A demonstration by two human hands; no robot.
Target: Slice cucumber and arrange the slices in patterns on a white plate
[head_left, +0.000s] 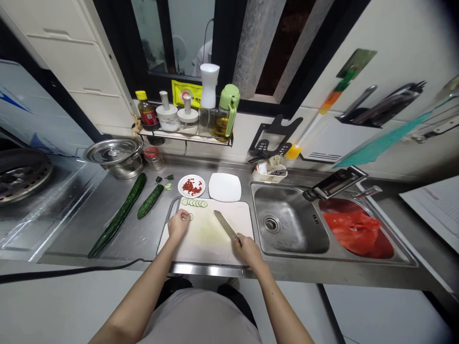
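Note:
A white cutting board (215, 239) lies on the steel counter before me. My left hand (178, 223) rests at the board's left part, fingers closed in a pinch on a cucumber slice (190, 217). My right hand (245, 249) grips a knife (225, 223) by the handle, its blade pointing up and left over the board. A row of cucumber slices (194, 203) lies along the board's far edge. A long whole cucumber (118, 215) and a shorter cut cucumber piece (150, 201) lie on the counter to the left.
Behind the board stand a small plate of chopped red bits (191, 186) and a white square plate (224, 187). A double sink (290, 224) sits at right, a red bag (353, 229) in its right basin. A steel pot (114, 156) and condiment shelf (186, 136) are at the back.

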